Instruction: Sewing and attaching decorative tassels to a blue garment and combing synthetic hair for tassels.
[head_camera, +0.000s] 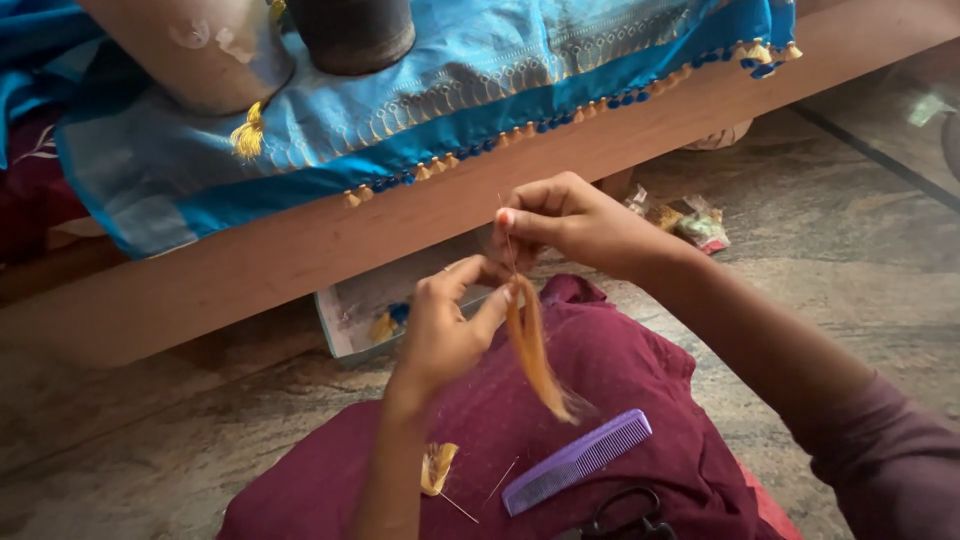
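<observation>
The wooden bench (300, 250) runs across in front of you at a slant, and the blue cloth (400, 110) is draped over it so its hem hangs along the near edge, within easy reach. Two dark pots (350, 35) stand on the cloth and seem to pin it there so it cannot slide. A row of small gold and blue tassels (480, 148) lines that hem, and one larger yellow tassel (248, 132) hangs beside the left pot.

You sit on the stone floor (150, 440) with your maroon lap (600, 400) serving as a tray, which looks like why the tools lie there close by: the purple comb (578, 460) lies flat on your thigh, black scissors (625, 520) sit just below it at the frame edge, and a small finished yellow tuft (437, 467) rests near your left wrist. An open box (350, 310) sits under the bench edge, and a few plastic packets (690, 220) lie on the floor to the right.

Your right hand (580, 225) is raised, its grip pressed together on the top of a fine thread (505, 225), apparently keeping it taut. Your left hand (445, 330) sits lower, thumb and forefinger pinching the head of the orange thread bundle (530, 350), which hangs loose between the hands over your lap so the strands fall straight.
</observation>
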